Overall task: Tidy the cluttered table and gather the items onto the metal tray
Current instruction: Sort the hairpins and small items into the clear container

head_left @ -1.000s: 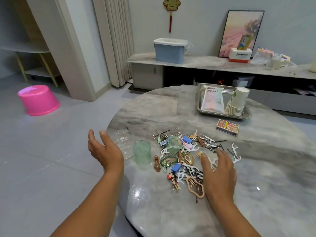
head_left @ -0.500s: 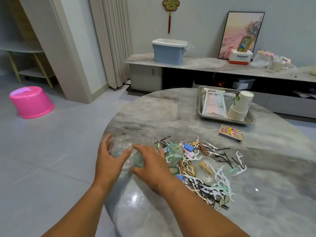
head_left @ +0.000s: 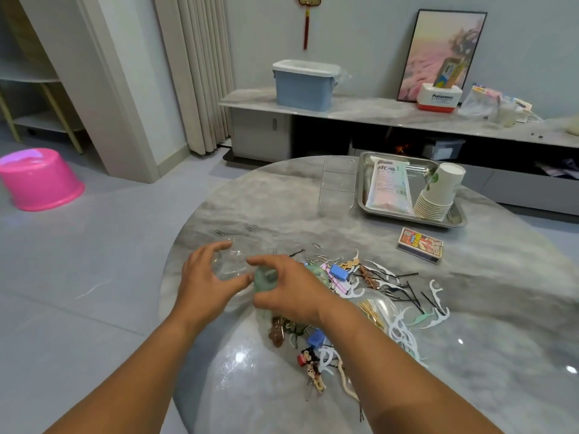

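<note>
marble desk (head_left: 470, 355) carries a wide scatter of small things: floss picks (head_left: 404, 333), hairpins (head_left: 404, 292), blue binder clips (head_left: 340, 272), paper clips and a little figure (head_left: 308, 360). the metal tray (head_left: 456, 219) stands at the far side, well apart from the pile, and it holds already a white packet (head_left: 388, 186) and a stack of paper cups (head_left: 440, 192). a matchbox (head_left: 421, 244) lies between the tray and the clutter, and a clear box (head_left: 340, 180) stands just beside the tray.

the left hand (head_left: 208, 285) curls its grip around a clear round lid (head_left: 230, 264) at the near left edge of the desk. the right hand (head_left: 291, 289) closes its fingers on a small green cup (head_left: 264, 278) next to it. both things look still low on the desk; if they are lifted, i cannot tell.

i judge that the step in hand is to pick up these two containers, maybe to use them for the loose bits. the next move calls for a firm hold on the thin clear plastic, and then a long reach over the pile to the tray without sweeping the pins off the edge
</note>
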